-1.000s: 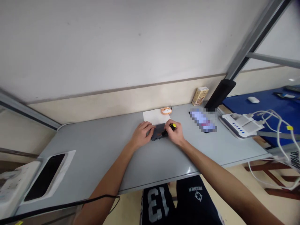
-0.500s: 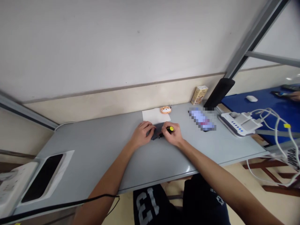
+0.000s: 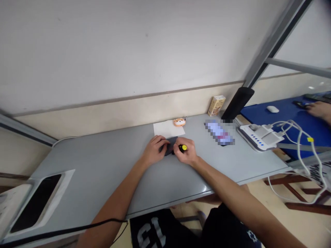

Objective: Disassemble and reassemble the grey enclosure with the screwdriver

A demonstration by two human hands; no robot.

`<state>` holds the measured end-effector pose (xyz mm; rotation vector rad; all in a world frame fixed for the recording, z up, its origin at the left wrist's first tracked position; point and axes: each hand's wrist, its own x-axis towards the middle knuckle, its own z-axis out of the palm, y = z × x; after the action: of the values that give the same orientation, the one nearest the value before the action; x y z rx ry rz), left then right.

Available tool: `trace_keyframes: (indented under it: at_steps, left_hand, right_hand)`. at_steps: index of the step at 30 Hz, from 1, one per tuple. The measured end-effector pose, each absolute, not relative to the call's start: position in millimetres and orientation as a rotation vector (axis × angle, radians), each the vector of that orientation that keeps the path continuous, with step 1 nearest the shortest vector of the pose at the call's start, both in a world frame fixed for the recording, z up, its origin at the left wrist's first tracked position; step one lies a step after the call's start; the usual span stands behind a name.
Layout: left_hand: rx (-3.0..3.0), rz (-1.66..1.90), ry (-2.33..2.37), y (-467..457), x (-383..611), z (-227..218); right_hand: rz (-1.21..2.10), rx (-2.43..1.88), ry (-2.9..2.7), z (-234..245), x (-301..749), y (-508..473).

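My left hand (image 3: 156,149) is closed on the left side of a small dark flat panel (image 3: 171,144), steadying it on the grey desk. What the panel is, I cannot make out. My right hand (image 3: 186,151) grips a screwdriver (image 3: 183,148) with a black handle and a yellow end. Its tip points down and left at the panel's right lower part, hidden by my fingers. Just behind the panel lies a white sheet of paper (image 3: 165,128), with an orange animal-faced case (image 3: 179,122) on its right edge.
At right are a phone with a blurred screen (image 3: 219,132), a small carton (image 3: 216,105), a black cylinder (image 3: 238,103) and a power strip (image 3: 256,137) with white cables. A dark-screened device (image 3: 37,203) lies at left. Another person's hand (image 3: 319,109) rests over the blue desk.
The view has shifted slightly, so the desk items sit further left. My right hand has turned a little, and the screwdriver's yellow end is lower. The other person's hand shows more.
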<state>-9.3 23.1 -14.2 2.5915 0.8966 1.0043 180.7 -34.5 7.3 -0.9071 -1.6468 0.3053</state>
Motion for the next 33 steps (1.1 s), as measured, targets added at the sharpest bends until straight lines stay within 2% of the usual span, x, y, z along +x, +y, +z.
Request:
trace_keyframes:
  at_steps: [7, 21, 27, 33]
  left_hand:
    - [2.604, 0.985, 0.905, 23, -11, -15]
    - [2.638, 0.991, 0.871, 24, -14, -15]
    - [2.642, 1.02, 0.84, 24, -14, -15]
    - [2.651, 1.073, 0.824, 24, -13, -17]
  right_hand:
    - [0.4, -0.886, -1.658, 8, 180, -35]
    - [0.404, -1.001, -1.433, 8, 192, -30]
    - [0.406, -0.907, -1.579, 6, 185, -32]
    - [0.381, -0.95, -1.501, 3, 185, -33]
